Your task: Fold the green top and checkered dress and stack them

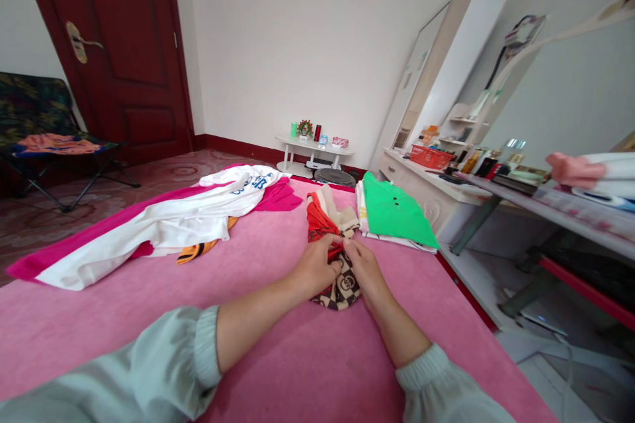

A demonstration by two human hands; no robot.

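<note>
Both my hands meet over a small cloth item on the pink bed cover (278, 344). My left hand (315, 268) pinches the red, cream and brown-checked garment (322, 218) at its bunched middle. My right hand (362, 268) grips the same garment from the right, fingers closed on the fabric. The checked end (344, 291) of the cloth lies under and between my hands; the red and cream part stretches away from me.
A folded green shirt (397, 215) on other folded clothes lies at the right edge of the bed. A white and magenta pile (163, 221) lies to the left. A white dresser (436, 178), a low table (312, 145), a folding chair (44, 139) and a red door (124, 46) stand around.
</note>
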